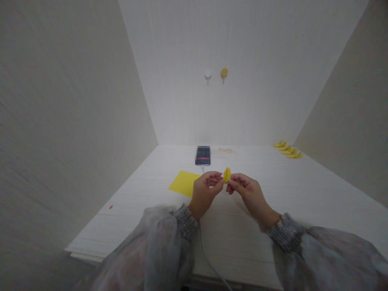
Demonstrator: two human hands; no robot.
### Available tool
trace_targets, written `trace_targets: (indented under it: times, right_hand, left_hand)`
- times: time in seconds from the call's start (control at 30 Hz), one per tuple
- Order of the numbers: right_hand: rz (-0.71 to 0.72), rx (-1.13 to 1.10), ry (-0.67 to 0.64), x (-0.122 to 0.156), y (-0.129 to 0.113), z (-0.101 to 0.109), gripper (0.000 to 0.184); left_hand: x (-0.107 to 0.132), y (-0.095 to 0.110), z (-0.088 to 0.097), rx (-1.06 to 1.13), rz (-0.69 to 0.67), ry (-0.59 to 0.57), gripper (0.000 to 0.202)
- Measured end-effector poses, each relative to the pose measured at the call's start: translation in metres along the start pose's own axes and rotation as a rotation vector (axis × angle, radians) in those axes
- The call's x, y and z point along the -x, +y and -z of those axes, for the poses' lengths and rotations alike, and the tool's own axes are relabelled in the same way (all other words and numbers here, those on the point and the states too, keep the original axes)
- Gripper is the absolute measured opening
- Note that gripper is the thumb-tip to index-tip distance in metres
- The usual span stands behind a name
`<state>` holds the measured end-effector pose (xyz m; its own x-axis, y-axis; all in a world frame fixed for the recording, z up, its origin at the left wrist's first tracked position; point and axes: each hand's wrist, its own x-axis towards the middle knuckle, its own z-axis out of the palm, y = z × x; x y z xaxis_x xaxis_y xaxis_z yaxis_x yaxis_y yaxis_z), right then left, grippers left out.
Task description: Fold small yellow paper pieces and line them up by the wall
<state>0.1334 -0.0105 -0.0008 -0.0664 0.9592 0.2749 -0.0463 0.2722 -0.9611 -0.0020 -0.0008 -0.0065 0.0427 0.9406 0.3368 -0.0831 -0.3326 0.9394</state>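
Both hands meet above the middle of the white table point(303, 194) and pinch a small folded yellow paper piece point(226, 174) between them. My left hand point(206, 192) grips its left side with curled fingers; a ring shows on one finger. My right hand point(247, 192) pinches the right side with thumb and forefinger. A flat yellow paper sheet point(184, 182) lies on the table just left of my left hand.
A phone point(203, 155) lies at the back middle with a white cable point(209, 258) running toward me. Several folded yellow pieces point(288, 149) sit in the back right corner. Two round hooks point(216, 74) hang on the rear wall. A tiny red speck point(110, 207) lies left.
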Motion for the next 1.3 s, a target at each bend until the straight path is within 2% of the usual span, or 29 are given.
trace_targets:
  times: [0.13,0.3,0.5,0.77,1.1,1.3]
  right_hand:
    - [-0.003,-0.013,0.018,0.0006,0.001,0.0002,0.016]
    - [0.0,0.0,0.042,0.0015,0.0018,0.0,0.018]
    - [-0.009,0.025,0.069,0.002,-0.0011,-0.0006,0.019]
    - [0.007,0.105,0.111,0.0012,-0.0016,-0.0022,0.019]
    - [0.011,0.074,0.082,0.0019,0.0003,-0.0008,0.02]
    - [-0.029,0.012,0.027,0.0005,0.0019,0.0004,0.018]
  left_hand:
    - [-0.0009,0.0008,-0.0011,0.111,0.092,-0.046,0.021]
    - [-0.0006,-0.0015,-0.0007,0.137,0.137,-0.069,0.021]
    - [-0.002,-0.0044,0.0024,-0.014,0.029,-0.039,0.015]
    - [0.0003,0.0015,-0.0017,0.146,0.11,-0.101,0.025]
    - [-0.0022,0.0003,-0.0025,0.237,0.089,-0.025,0.031]
    - [-0.0008,0.0029,-0.0013,0.317,0.114,-0.064,0.034]
